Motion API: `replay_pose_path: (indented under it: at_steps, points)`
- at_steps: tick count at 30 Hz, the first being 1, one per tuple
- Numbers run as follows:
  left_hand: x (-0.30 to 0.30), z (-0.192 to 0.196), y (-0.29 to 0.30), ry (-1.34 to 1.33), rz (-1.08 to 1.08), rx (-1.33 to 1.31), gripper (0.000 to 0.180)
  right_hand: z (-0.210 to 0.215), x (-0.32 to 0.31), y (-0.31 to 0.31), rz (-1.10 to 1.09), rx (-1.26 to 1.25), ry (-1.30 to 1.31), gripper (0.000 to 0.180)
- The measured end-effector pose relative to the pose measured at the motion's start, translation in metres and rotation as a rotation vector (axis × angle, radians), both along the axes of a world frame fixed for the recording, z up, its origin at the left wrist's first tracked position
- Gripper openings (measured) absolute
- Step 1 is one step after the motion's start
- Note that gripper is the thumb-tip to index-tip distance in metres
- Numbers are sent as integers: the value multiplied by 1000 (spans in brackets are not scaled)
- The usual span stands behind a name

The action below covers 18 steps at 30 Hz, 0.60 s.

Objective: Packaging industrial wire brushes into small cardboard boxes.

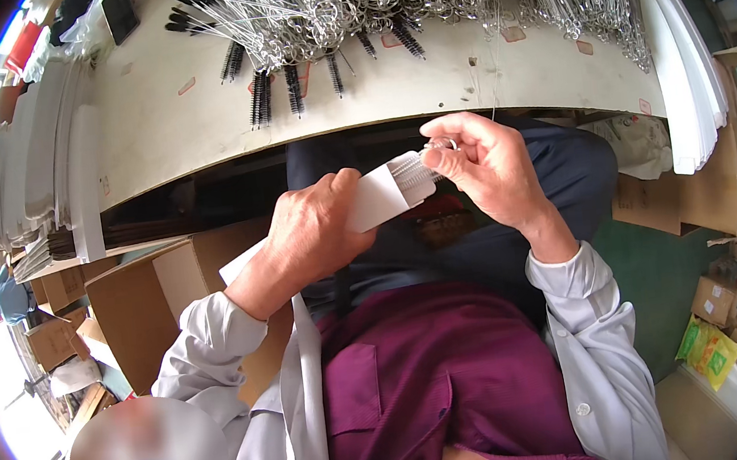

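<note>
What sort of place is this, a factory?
Probably a small packing workshop: a heap of wire-stemmed brushes lies on the table, the left hand grips a slim white box, and brown cardboard boxes stand nearby.

Pale grey overshirt [594, 345], maroon shirt [462, 355]

No lettering is legible, neither on the red-edged labels [585, 46] on the tabletop [162, 126], upper frame, nor on the yellow-green printed bag [710, 350] at the lower right.

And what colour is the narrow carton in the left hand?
The narrow carton is white; head view.
</note>
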<state>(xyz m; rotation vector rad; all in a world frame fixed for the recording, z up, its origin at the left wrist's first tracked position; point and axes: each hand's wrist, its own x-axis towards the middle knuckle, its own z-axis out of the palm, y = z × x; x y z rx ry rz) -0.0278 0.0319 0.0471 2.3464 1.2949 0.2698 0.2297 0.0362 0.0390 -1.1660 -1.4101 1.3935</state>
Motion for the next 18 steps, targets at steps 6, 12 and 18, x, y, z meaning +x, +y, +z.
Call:
replay_pose_path:
  at_steps: [6, 12, 18]
  points:
    - [8, -6, -7, 42, 83, -67, 45, -8, -1, -20, -180, 60, 5, 31]
    - [12, -13, -11, 61, 101, -49, 43, -17, -6, -20, -281, -45, 128, 24]
    - [11, -14, -17, 53, 81, -58, 40, -28, -5, -17, -353, 114, 40, 10]
